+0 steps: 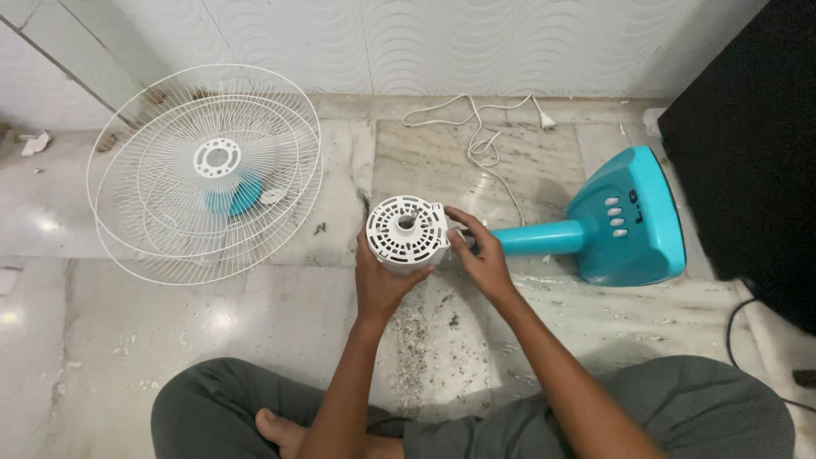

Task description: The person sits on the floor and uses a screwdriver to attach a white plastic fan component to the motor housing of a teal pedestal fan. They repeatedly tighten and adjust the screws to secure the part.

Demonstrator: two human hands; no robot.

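Note:
I sit cross-legged on a marble floor. My left hand [381, 280] grips the underside of a round white fan motor housing [406, 231] with vent slots on its face. My right hand [480, 255] holds the joint where the housing meets the teal neck [540, 238] of the fan stand. The neck runs right to a teal base [633, 217] with several white buttons, lying on its side.
Two white wire fan guards [208, 174] lie stacked at the left, with a teal blade hub under them. A white power cord [480, 136] with plug trails near the back wall. Dust and debris [416, 340] litter the floor in front. A black object [748, 144] stands at right.

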